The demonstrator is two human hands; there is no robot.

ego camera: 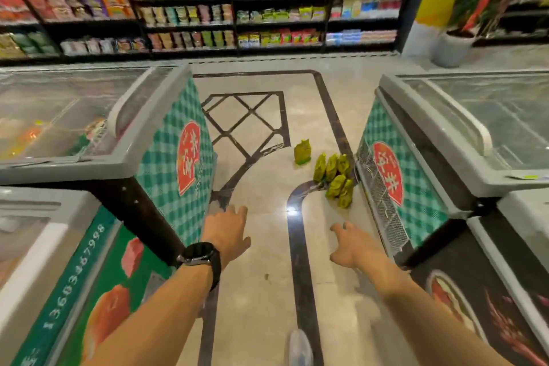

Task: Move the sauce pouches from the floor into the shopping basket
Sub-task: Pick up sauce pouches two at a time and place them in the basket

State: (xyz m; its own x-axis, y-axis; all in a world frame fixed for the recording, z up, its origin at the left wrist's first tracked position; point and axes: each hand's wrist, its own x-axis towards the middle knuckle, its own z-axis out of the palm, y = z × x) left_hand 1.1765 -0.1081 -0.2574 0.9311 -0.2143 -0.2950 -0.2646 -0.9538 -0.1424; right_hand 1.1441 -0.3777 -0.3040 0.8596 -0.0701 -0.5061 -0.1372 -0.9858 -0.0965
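Both bare forearms reach forward, palms down. The left hand (227, 232), a dark watch (202, 258) on its wrist, spreads relaxed fingers; the right hand (355, 244) likewise, holding nothing.

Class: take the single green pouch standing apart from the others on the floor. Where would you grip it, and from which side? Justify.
Grip the lone pouch by its narrower top edge, coming down from above. It appears to stand upright on a wider base, apart from the cluster, with bare floor around it, so the top is free to pinch.
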